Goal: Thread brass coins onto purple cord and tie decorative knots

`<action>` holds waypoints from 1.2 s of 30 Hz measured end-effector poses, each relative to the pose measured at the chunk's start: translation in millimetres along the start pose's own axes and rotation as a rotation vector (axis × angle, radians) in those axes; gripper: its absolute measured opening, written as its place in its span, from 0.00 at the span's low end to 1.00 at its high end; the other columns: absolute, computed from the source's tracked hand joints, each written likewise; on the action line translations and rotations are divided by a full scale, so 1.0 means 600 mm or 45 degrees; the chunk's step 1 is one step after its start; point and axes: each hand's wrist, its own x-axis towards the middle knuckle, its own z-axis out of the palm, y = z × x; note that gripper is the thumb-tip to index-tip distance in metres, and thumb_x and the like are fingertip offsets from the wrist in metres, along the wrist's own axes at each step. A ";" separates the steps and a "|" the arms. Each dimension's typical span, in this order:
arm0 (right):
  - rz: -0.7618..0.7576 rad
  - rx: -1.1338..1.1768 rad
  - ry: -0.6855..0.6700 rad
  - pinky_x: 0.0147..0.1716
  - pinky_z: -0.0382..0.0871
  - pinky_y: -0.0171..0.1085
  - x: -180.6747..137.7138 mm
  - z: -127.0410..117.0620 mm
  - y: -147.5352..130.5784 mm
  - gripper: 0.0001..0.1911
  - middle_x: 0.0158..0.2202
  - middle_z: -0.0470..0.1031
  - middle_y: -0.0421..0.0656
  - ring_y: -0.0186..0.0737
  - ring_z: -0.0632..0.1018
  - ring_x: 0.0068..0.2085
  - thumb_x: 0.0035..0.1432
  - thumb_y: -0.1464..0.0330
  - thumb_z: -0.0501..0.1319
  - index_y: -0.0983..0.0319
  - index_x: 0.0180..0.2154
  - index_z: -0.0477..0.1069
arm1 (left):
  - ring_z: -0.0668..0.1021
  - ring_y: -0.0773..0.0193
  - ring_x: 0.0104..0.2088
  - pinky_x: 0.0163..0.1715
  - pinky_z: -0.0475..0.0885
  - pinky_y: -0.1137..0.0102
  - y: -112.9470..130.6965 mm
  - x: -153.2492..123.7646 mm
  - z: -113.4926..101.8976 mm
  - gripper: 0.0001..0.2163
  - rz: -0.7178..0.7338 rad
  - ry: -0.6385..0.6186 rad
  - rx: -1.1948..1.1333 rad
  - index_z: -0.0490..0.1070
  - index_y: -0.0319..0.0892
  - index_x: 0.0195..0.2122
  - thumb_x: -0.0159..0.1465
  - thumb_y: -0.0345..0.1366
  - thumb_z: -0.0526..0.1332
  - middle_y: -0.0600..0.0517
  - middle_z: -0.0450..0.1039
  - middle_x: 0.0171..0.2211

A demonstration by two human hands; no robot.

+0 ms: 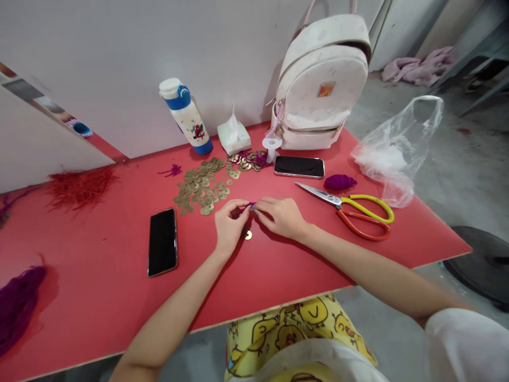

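Between the fingertips of my left hand (231, 225) and my right hand (280, 216) is a short piece of purple cord (250, 205). Both hands pinch it just above the table, their fingertips nearly meeting. One brass-coloured disc with a hole (248, 235) shows below the left fingers; whether it hangs from the cord I cannot tell. Behind the hands lies a spread pile of similar holed discs (201, 183). Purple cord pieces (260, 158) lie over the far end of that pile. A wound purple cord bundle (340, 182) rests to the right.
On the red table (119, 307) are scissors (345, 204), a black-screened phone (163, 242), another phone (299, 166), a white spool (272, 148), tissues (234, 137), a bottle (186, 116), a backpack (322, 85), a plastic bag (397, 148), red strands (81, 187) and purple yarn (19, 305).
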 end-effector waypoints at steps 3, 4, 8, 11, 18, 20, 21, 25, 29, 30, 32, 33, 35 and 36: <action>0.008 -0.052 -0.022 0.25 0.48 0.37 0.000 0.000 0.000 0.13 0.34 0.77 0.44 0.37 0.72 0.29 0.66 0.66 0.51 0.60 0.36 0.74 | 0.78 0.64 0.32 0.33 0.73 0.71 -0.001 -0.001 -0.002 0.04 0.122 -0.041 0.123 0.78 0.40 0.32 0.57 0.34 0.65 0.48 0.77 0.34; 0.015 -0.065 -0.023 0.25 0.48 0.37 0.000 0.000 0.000 0.13 0.34 0.77 0.44 0.37 0.72 0.29 0.66 0.66 0.52 0.60 0.36 0.74 | 0.78 0.63 0.33 0.33 0.73 0.70 -0.001 -0.002 -0.003 0.04 0.169 -0.056 0.176 0.78 0.40 0.32 0.57 0.33 0.64 0.48 0.77 0.34; 0.035 -0.076 -0.011 0.25 0.47 0.37 0.001 -0.004 0.006 0.13 0.34 0.76 0.45 0.37 0.72 0.29 0.66 0.66 0.51 0.60 0.37 0.73 | 0.78 0.62 0.33 0.34 0.73 0.70 0.003 -0.001 -0.006 0.03 0.287 -0.126 0.324 0.78 0.41 0.32 0.59 0.33 0.64 0.48 0.77 0.33; 0.063 -0.010 -0.007 0.25 0.48 0.37 0.003 -0.007 0.009 0.12 0.34 0.77 0.44 0.38 0.73 0.30 0.65 0.67 0.52 0.60 0.36 0.73 | 0.78 0.63 0.34 0.34 0.73 0.70 0.006 0.000 -0.006 0.04 0.319 -0.178 0.357 0.78 0.41 0.32 0.60 0.33 0.63 0.48 0.78 0.33; 0.135 0.154 0.006 0.27 0.52 0.35 0.007 -0.010 0.010 0.10 0.33 0.76 0.42 0.38 0.74 0.33 0.63 0.69 0.53 0.60 0.33 0.72 | 0.79 0.62 0.35 0.36 0.73 0.69 0.006 0.002 -0.007 0.04 0.308 -0.230 0.339 0.78 0.41 0.33 0.60 0.33 0.64 0.48 0.79 0.34; 0.147 0.177 0.008 0.28 0.52 0.35 0.007 -0.010 0.011 0.09 0.33 0.76 0.42 0.38 0.74 0.33 0.63 0.70 0.54 0.60 0.33 0.72 | 0.79 0.62 0.35 0.36 0.74 0.70 0.007 0.003 -0.007 0.04 0.315 -0.238 0.327 0.78 0.41 0.33 0.60 0.32 0.64 0.48 0.79 0.35; 0.150 0.184 0.009 0.28 0.52 0.35 0.007 -0.010 0.011 0.09 0.33 0.76 0.42 0.38 0.74 0.33 0.63 0.70 0.54 0.59 0.33 0.72 | 0.79 0.62 0.35 0.36 0.74 0.70 0.008 0.002 -0.007 0.04 0.319 -0.239 0.325 0.79 0.41 0.33 0.60 0.32 0.64 0.48 0.79 0.34; 0.142 0.209 -0.001 0.28 0.52 0.35 0.006 -0.010 0.011 0.09 0.33 0.76 0.42 0.37 0.73 0.33 0.63 0.70 0.54 0.59 0.32 0.72 | 0.78 0.63 0.33 0.34 0.73 0.70 0.007 0.002 -0.007 0.03 0.314 -0.220 0.335 0.78 0.41 0.31 0.59 0.32 0.64 0.48 0.78 0.33; 0.140 0.243 -0.007 0.28 0.52 0.34 0.006 -0.010 0.011 0.10 0.31 0.75 0.42 0.36 0.72 0.31 0.63 0.70 0.54 0.60 0.31 0.71 | 0.78 0.64 0.32 0.32 0.72 0.71 0.002 0.004 -0.007 0.03 0.281 -0.221 0.299 0.78 0.40 0.31 0.59 0.33 0.64 0.48 0.78 0.32; 0.151 0.257 0.002 0.28 0.53 0.34 0.006 -0.010 0.012 0.11 0.31 0.75 0.42 0.36 0.72 0.31 0.64 0.69 0.53 0.60 0.31 0.71 | 0.77 0.64 0.31 0.32 0.72 0.71 0.001 0.004 -0.007 0.04 0.261 -0.224 0.276 0.78 0.40 0.31 0.59 0.33 0.64 0.48 0.77 0.32; 0.184 0.311 0.037 0.29 0.54 0.34 0.008 -0.009 0.016 0.11 0.31 0.75 0.42 0.36 0.71 0.31 0.65 0.68 0.53 0.61 0.31 0.71 | 0.78 0.64 0.32 0.32 0.72 0.71 -0.001 0.005 -0.007 0.04 0.216 -0.230 0.218 0.78 0.40 0.31 0.59 0.33 0.64 0.48 0.78 0.32; 0.202 0.360 0.061 0.30 0.56 0.34 0.009 -0.009 0.019 0.11 0.31 0.75 0.41 0.36 0.71 0.31 0.65 0.68 0.53 0.61 0.32 0.71 | 0.78 0.64 0.32 0.33 0.72 0.71 -0.002 0.006 -0.007 0.04 0.194 -0.232 0.187 0.78 0.40 0.31 0.58 0.33 0.64 0.48 0.78 0.33; 0.219 0.498 0.109 0.31 0.59 0.33 0.013 -0.007 0.025 0.08 0.33 0.75 0.41 0.36 0.72 0.31 0.63 0.70 0.55 0.61 0.35 0.72 | 0.78 0.63 0.33 0.34 0.73 0.70 -0.002 0.007 -0.006 0.04 0.156 -0.230 0.130 0.79 0.40 0.31 0.58 0.34 0.65 0.47 0.78 0.33; 0.212 0.579 0.127 0.32 0.60 0.33 0.014 -0.007 0.028 0.07 0.34 0.74 0.42 0.35 0.72 0.32 0.62 0.71 0.55 0.61 0.36 0.72 | 0.79 0.63 0.33 0.35 0.73 0.70 -0.002 0.007 -0.006 0.04 0.139 -0.228 0.104 0.79 0.40 0.31 0.57 0.34 0.65 0.47 0.78 0.33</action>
